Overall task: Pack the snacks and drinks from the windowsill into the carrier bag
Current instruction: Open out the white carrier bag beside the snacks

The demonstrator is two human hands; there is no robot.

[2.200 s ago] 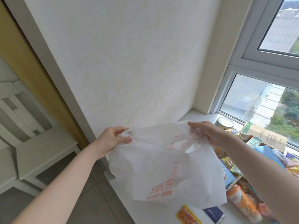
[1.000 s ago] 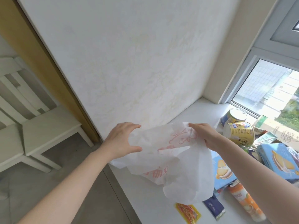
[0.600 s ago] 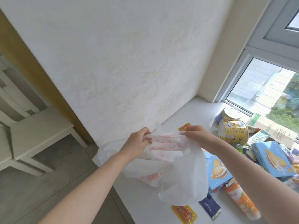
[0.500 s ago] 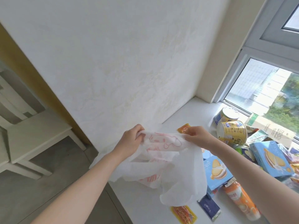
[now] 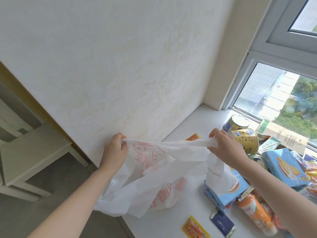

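Observation:
A thin white carrier bag [image 5: 154, 177] with red print hangs over the left end of the white windowsill [image 5: 193, 213]. My left hand [image 5: 115, 152] pinches its upper left edge. My right hand [image 5: 226, 146] grips the other handle, and the top edge is stretched taut between them. Snacks lie heaped to the right: two yellow cup tubs [image 5: 245, 140], blue biscuit boxes [image 5: 284, 167], an orange drink bottle [image 5: 255, 215], a dark blue sachet [image 5: 221, 222] and a yellow-red packet [image 5: 195, 229].
A textured white wall rises right behind the sill. The window [image 5: 277, 100] closes the far right end. A cardboard box [image 5: 281, 136] leans against the glass. A pale wooden chair [image 5: 29, 157] stands on the grey floor at the left.
My hands have drawn apart, pulling the bag's top edge wide and taut. The bag has sunk lower, its bottom resting on the sill.

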